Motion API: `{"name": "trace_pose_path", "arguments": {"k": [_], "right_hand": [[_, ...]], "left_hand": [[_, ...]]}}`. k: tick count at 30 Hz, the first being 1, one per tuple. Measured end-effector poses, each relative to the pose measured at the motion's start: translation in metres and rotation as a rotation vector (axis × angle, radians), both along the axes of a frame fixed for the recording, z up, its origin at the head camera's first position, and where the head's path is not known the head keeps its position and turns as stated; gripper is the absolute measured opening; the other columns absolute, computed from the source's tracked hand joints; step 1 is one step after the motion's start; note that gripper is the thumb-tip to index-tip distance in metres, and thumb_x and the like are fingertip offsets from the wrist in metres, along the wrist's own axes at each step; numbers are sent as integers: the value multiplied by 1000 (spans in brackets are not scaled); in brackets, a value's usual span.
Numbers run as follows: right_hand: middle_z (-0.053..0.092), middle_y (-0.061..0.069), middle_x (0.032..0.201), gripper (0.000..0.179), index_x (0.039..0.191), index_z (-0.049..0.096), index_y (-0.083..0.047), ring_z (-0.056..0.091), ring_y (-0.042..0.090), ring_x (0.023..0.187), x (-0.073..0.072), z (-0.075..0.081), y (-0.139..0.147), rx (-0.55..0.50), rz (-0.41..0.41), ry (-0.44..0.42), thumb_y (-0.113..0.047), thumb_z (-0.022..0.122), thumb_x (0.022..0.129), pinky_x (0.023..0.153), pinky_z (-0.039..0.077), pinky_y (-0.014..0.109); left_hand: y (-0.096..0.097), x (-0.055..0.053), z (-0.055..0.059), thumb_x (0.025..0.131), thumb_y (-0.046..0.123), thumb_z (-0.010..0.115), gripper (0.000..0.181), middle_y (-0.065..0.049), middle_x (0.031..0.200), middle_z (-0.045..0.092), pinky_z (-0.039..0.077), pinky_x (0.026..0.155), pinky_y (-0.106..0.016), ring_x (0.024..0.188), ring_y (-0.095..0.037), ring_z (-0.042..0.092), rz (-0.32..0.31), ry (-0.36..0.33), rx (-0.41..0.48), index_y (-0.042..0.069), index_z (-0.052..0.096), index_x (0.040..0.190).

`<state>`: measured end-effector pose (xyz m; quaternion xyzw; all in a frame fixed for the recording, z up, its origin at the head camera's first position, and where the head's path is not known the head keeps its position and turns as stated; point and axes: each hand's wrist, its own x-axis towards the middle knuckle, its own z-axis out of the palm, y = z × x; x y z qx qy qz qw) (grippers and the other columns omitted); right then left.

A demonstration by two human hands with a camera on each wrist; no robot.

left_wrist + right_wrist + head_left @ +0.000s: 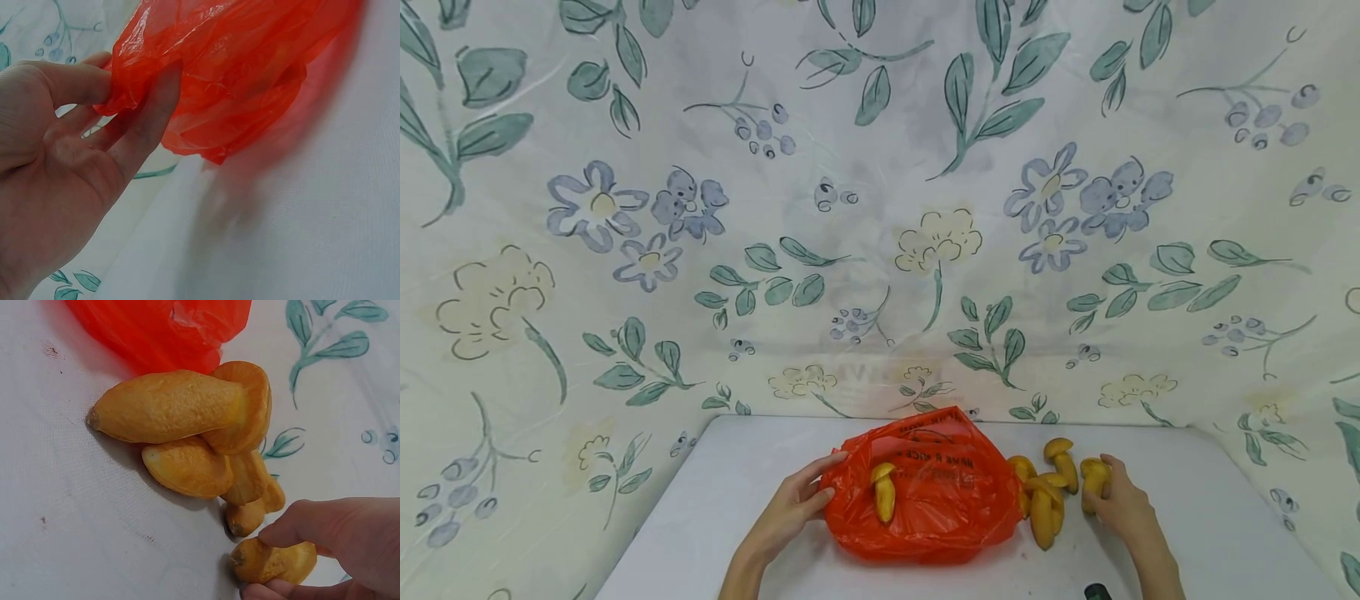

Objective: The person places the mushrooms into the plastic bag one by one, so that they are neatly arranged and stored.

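A red plastic bag [925, 525] with dark print lies open on the white table, and one yellow mushroom [885, 493] shows at its mouth. My left hand [793, 504] pinches the bag's left edge between thumb and fingers; the left wrist view shows the thin red film [212, 75] in that grip. To the right of the bag, my right hand [1123, 500] grips a yellow mushroom [1094, 482] by thumb and fingers. In the right wrist view that mushroom [275, 561] is low, close to the tabletop. Several more yellow mushrooms [1042, 517] lie between the bag and my right hand.
The white table [715, 475] stands against a cloth backdrop [880, 317] printed with leaves and flowers. A dark cylindrical end [1097, 592] pokes in at the bottom edge, near my right forearm. One mushroom [1061, 462] lies behind the others.
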<state>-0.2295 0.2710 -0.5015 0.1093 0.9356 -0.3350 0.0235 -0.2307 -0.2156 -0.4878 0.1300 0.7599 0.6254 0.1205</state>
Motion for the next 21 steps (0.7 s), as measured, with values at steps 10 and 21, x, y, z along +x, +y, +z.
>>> {"name": "trace_pose_path", "arguments": {"k": [10,21], "right_hand": [[48,7,71,72,144,23,7,50,17,60,2,3,1,-1,2,30,-17,58,87,52,41,28],[53,9,77,73,145,24,3,51,18,61,5,16,-1,-9,-4,55,-20,60,85,52,41,28]], "left_hand": [[1,-1,-1,98,17,59,53,-14,160,31,58,88,-29,129,-31,53,-5,2,2,19,44,148],[2,-1,-1,97,19,59,53,-15,159,32,58,89,-31,134,-36,49,1,1,2,19,43,148]]}}
